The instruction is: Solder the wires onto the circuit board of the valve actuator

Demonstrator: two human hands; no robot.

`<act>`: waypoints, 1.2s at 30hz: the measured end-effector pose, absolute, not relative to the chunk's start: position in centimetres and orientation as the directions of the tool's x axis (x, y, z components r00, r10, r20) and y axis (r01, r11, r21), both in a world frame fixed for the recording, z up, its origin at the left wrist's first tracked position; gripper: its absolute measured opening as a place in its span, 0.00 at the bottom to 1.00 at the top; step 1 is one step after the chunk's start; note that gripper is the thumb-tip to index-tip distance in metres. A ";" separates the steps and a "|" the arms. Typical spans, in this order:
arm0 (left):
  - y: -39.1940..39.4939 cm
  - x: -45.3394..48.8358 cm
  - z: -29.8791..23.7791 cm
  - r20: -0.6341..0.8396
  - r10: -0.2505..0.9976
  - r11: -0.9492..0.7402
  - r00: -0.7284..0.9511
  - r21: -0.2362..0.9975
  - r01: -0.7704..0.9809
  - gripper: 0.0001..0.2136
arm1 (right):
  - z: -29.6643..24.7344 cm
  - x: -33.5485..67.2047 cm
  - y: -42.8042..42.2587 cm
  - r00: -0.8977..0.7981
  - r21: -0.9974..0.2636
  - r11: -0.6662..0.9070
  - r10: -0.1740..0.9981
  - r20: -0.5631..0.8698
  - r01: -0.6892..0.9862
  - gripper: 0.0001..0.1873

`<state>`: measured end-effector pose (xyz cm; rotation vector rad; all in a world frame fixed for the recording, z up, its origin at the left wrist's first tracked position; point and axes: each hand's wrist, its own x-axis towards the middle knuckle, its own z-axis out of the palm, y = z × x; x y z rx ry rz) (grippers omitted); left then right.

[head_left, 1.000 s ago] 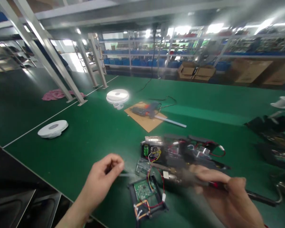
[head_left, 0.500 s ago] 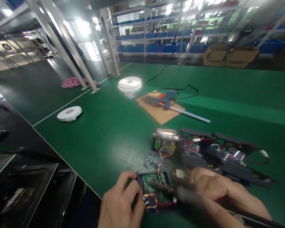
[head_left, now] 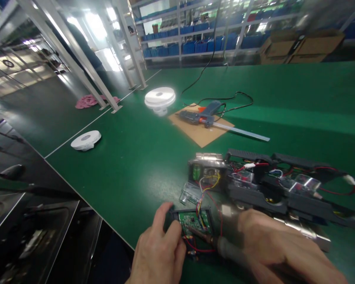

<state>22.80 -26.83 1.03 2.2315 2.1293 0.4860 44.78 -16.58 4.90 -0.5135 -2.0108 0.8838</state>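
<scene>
My left hand [head_left: 159,248] grips the left side of a small black casing [head_left: 210,221], its index finger stretched along the edge. Inside the casing lies a green circuit board [head_left: 189,217], with red, yellow and dark wires running off it. My right hand [head_left: 263,240], smeared by motion, is closed around a soldering iron [head_left: 230,250]. The iron's metal tip points left over the board; whether it touches is hard to tell. Beside the right fingers is a blurred pale block I cannot make out. The wires lead up to an opened dark housing [head_left: 254,189] with clear plastic parts inside.
A glue gun [head_left: 201,117] with a long clear stick rests on a brown sheet [head_left: 201,138]. White tape rolls [head_left: 86,139] lie to the left on the green table [head_left: 130,157]. Metal posts [head_left: 85,59] and a pink cloth [head_left: 87,101] stand farther back. A cardboard box [head_left: 301,47] is behind.
The view has shifted slightly, with the far table items now higher in the picture. My right hand stays on the soldering iron and my left hand on the casing, its index finger straighter.
</scene>
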 end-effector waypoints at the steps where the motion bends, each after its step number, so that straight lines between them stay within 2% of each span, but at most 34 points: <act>1: -26.9 22.7 0.8 0.211 0.977 -0.075 0.024 0.235 0.969 0.05 | 4.9 44.8 -16.6 -0.558 -0.747 0.664 0.632 0.538 0.032 0.10; 18: -26.3 23.0 1.5 0.247 0.969 -0.108 0.018 0.356 0.928 0.06 | 4.6 44.3 -17.2 -0.553 -0.752 0.658 0.644 0.528 0.049 0.10; 36: -26.0 23.2 1.7 0.280 0.960 -0.117 0.013 0.358 0.926 0.07 | 4.4 43.8 -17.5 -0.542 -0.746 0.662 0.651 0.532 0.063 0.13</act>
